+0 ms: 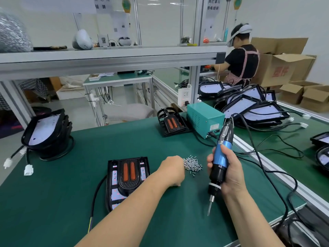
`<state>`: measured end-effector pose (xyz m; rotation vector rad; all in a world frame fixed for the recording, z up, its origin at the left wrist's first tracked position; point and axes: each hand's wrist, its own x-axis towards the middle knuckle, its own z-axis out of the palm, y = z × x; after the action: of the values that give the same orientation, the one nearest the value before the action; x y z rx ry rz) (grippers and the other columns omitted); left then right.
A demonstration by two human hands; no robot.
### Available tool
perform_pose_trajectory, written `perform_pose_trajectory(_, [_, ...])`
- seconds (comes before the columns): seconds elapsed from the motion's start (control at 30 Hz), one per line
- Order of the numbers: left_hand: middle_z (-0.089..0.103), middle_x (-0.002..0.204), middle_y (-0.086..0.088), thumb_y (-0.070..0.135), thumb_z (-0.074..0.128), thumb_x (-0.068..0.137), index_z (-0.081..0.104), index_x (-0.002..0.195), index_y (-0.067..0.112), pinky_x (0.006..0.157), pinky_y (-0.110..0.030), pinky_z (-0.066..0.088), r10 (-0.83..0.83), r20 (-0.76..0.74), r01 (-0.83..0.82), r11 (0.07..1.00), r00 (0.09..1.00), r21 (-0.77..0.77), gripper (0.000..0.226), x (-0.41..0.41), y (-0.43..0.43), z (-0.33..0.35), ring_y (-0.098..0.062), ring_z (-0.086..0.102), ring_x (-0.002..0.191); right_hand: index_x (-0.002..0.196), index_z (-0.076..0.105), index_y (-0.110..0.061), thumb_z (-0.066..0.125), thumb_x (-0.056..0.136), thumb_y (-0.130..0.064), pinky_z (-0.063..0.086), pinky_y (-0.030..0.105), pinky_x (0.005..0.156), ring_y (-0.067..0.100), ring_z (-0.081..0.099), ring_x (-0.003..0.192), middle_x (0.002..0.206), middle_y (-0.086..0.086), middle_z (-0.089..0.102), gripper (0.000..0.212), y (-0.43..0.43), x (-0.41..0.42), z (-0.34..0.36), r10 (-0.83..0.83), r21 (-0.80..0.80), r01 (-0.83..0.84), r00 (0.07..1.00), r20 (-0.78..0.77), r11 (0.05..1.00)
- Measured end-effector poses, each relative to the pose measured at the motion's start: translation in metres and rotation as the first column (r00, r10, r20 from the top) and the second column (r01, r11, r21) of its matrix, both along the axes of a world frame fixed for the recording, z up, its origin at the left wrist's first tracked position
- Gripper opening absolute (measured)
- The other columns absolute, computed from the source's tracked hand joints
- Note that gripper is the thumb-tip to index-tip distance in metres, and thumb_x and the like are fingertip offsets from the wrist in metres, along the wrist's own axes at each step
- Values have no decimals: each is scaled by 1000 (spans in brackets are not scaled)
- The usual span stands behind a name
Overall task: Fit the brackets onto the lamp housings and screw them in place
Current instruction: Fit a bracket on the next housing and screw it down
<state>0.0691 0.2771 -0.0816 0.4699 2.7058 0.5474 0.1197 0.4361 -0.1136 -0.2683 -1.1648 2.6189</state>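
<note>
A black lamp housing (114, 177) lies on the green mat, with a black bracket (129, 175) with two orange strips set on it. To its right is a pile of small silver screws (193, 164). My left hand (171, 171) is at the pile's left edge, fingers curled down; what they hold is hidden. My right hand (229, 172) grips a blue and black electric screwdriver (219, 161) upright, its bit pointing down above the mat.
A stack of housings (46, 131) stands at the left; more housings (252, 107) are piled at the right. A spare bracket (171, 123) and a teal power box (204, 119) sit at the mat's far side. The screwdriver's cables (277, 175) trail right. Another person works at the back.
</note>
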Motion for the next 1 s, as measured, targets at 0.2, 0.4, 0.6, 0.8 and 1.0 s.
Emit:
perform_pose_trajectory(0.2, [67,77,-11,-12,66,85,67,79,1,84,-35,62,233,391,-452,555,891,699,14,18,-31,-2,-20,74,64,89,60,-15,69,78,-34,39,19,45,12,51,51,71,-1,55,24,-21,-34,7,48,-271,-69,995,-85,960])
perform_pose_trajectory(0.4, [67,85,-15,-13,63,88,66,85,-1,77,-26,61,296,465,-547,343,835,764,13,31,-42,-14,-16,74,65,85,61,-15,73,79,-54,34,20,49,13,50,59,74,0,58,41,-22,-62,9,-70,-423,33,995,-74,905])
perform_pose_trajectory(0.6, [70,89,-13,-7,61,93,71,89,3,88,-31,60,312,439,-531,350,843,772,14,35,-39,-18,-14,75,71,92,64,-25,68,89,-49,34,19,52,8,52,60,77,-5,59,25,-8,-67,4,-213,-399,186,977,-25,898])
perform_pose_trajectory(0.8, [68,85,-11,-6,56,96,67,89,3,85,-30,59,327,435,-537,369,839,758,15,33,-24,-26,-11,73,66,96,73,-20,71,88,-38,47,25,83,18,64,81,92,1,67,20,8,-63,4,-313,-536,258,950,-13,804])
perform_pose_trajectory(1.0, [63,82,-12,-15,53,95,62,85,-3,69,-19,59,259,632,-672,109,731,733,18,31,-10,-30,-18,69,68,76,77,-14,72,86,-24,41,29,77,13,64,73,90,1,69,15,5,-64,-2,-205,-639,38,960,-189,768])
